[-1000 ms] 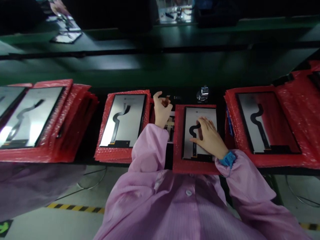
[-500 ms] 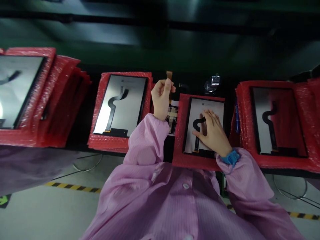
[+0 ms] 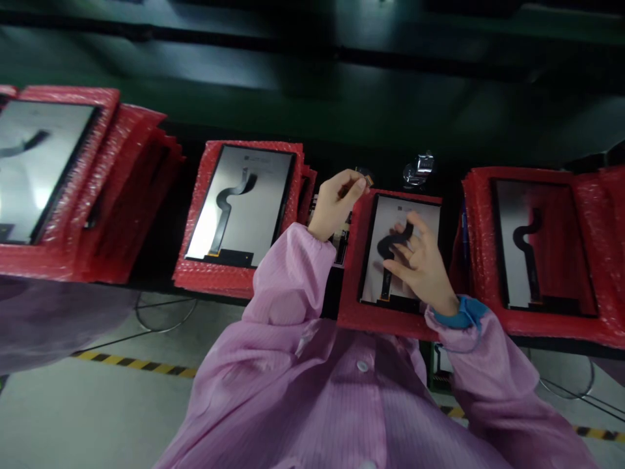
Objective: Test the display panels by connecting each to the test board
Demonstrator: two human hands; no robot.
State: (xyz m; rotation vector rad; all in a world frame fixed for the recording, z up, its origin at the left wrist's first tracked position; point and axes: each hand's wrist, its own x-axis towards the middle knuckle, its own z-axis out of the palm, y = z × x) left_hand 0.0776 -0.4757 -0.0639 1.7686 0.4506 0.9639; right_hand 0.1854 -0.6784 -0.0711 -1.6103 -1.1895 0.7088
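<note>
My left hand [image 3: 340,200] pinches a small brown flex piece [image 3: 368,180] above the top left corner of a red bubble sheet [image 3: 355,260]. On that sheet lies a display panel [image 3: 378,221] with a curved black flex cable [image 3: 385,246]. My right hand [image 3: 424,264] is over the panel, with its fingers apart at the cable's upper end; whether they grip it is hard to tell. A blue band [image 3: 463,312] circles my right wrist. Partly hidden behind my left forearm are small components [image 3: 340,244].
Another panel [image 3: 263,208] rests on a red stack at left, and a third [image 3: 556,254] on a stack at right. Further left stands a tall red stack [image 3: 122,202] with a panel. A shiny metal object [image 3: 418,170] sits behind the middle sheet.
My left hand has moved right, bringing the brown flex piece toward the middle sheet's corner. My right fingers have lifted and curled around the cable's upper end. The view has shifted slightly.
</note>
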